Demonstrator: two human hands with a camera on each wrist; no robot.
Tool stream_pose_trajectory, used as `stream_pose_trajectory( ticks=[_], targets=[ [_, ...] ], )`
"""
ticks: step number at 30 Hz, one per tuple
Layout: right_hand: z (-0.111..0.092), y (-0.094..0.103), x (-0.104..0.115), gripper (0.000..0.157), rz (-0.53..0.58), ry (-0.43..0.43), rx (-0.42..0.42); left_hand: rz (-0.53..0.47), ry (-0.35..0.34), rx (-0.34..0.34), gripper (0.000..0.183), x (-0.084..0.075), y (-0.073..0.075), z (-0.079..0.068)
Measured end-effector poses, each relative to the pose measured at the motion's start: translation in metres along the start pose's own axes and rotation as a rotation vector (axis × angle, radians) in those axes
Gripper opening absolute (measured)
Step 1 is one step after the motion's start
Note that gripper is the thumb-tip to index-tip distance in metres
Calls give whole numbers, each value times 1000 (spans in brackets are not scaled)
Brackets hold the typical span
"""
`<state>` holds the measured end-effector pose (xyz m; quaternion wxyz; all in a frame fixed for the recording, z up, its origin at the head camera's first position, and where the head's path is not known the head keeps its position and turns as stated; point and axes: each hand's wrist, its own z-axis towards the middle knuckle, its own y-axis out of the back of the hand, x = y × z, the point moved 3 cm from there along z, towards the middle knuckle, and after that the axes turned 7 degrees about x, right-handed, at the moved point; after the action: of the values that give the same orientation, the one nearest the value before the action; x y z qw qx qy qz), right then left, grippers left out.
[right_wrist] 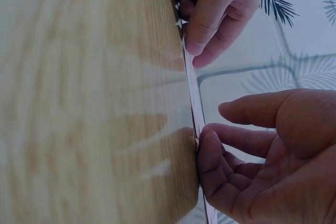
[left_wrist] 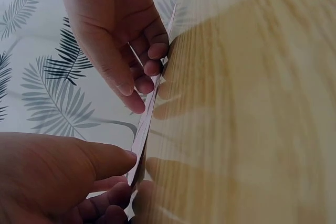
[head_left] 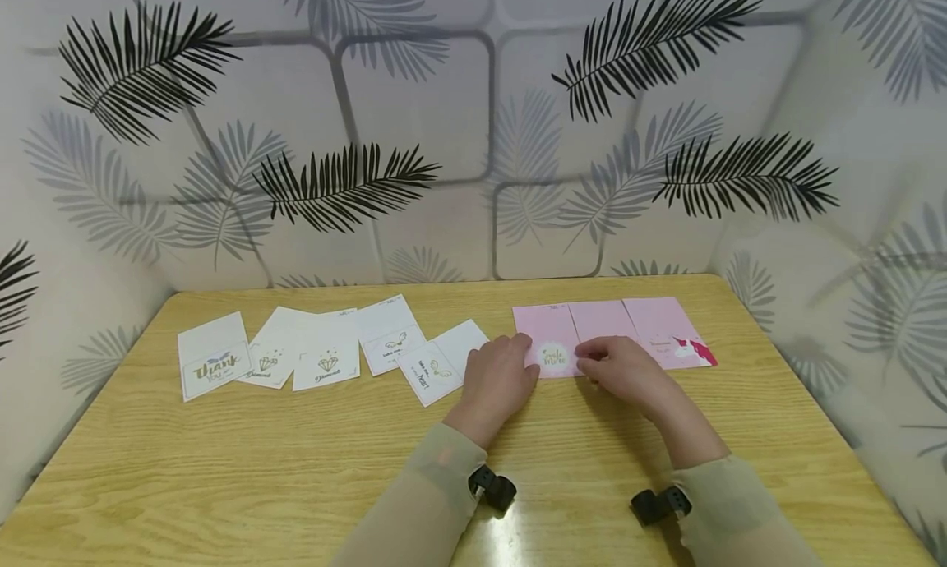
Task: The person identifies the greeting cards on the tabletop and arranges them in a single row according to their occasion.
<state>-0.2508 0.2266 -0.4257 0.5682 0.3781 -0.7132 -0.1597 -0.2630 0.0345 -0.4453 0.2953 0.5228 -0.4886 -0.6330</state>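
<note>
A pink card (head_left: pixel 555 329) with a gold "Smile More" design on a white round patch lies flat at the right of the table. My left hand (head_left: pixel 497 380) is at its lower left edge; in the left wrist view the thumb (left_wrist: pixel 113 159) lies on the card's edge, with curled fingers below. On the card's right side, my right hand (head_left: pixel 627 371) touches the edge with bent fingers. Its thumb (right_wrist: pixel 252 109) stands apart from them in the right wrist view. Adjoining on the right are a plain-topped pink card (head_left: pixel 602 319) and a pink unicorn card (head_left: pixel 658 324).
White cards with gold designs spread across the left: a "Thank you" card (head_left: pixel 214 355), two diamond cards, including one (head_left: pixel 325 345), and two winged-heart cards, including one (head_left: pixel 432 374). The wooden table (head_left: pixel 259 477) meets a leaf-patterned backdrop (head_left: pixel 459 230) behind.
</note>
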Motion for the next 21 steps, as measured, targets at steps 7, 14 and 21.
stream_pose_trajectory(
  ticks=[7, 14, 21],
  targets=[
    [-1, 2, 0, 39, 16, 17, -26, -38, 8, -54, 40, 0, 10, -5],
    [-4, 5, 6, 42, 45, 58, -73, -71, 21, -115, 40, 10, 22, -13],
    [-9, 1, 19, 48, 177, 89, -79, -79, 67, -169, 43, 39, 34, -27]
  ],
)
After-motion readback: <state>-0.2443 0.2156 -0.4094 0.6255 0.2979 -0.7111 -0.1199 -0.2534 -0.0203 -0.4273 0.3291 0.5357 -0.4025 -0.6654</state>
